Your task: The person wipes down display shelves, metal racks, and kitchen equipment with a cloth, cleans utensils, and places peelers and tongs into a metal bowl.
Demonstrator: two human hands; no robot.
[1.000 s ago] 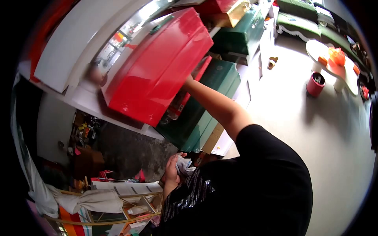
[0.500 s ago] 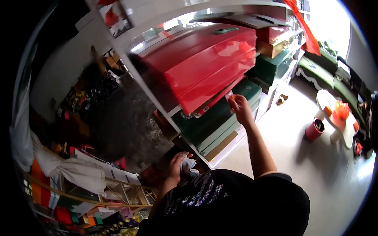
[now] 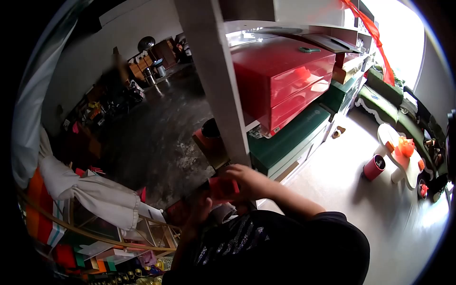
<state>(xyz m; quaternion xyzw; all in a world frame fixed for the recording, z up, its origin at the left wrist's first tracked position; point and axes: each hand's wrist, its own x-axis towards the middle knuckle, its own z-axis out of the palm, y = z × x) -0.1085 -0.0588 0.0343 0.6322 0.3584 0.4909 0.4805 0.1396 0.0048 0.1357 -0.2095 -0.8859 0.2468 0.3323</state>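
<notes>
Holds a small red box-like object [image 3: 222, 189] in the bent, closed fingers of the right hand [image 3: 246, 181], in front of the black shirt with silvery stripes [image 3: 237, 240]. Has the left hand [image 3: 202, 209] just beside it, near a crumpled pale cloth [image 3: 224, 212], too dark to tell how open or whether gripping. Stands near a large glossy red box [image 3: 285, 78] above a dark green box [image 3: 287, 137].

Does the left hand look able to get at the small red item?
Likely yes: the left hand is beside the small red item in the right hand, nothing visible between; the pale cloth below might hamper it.
</notes>
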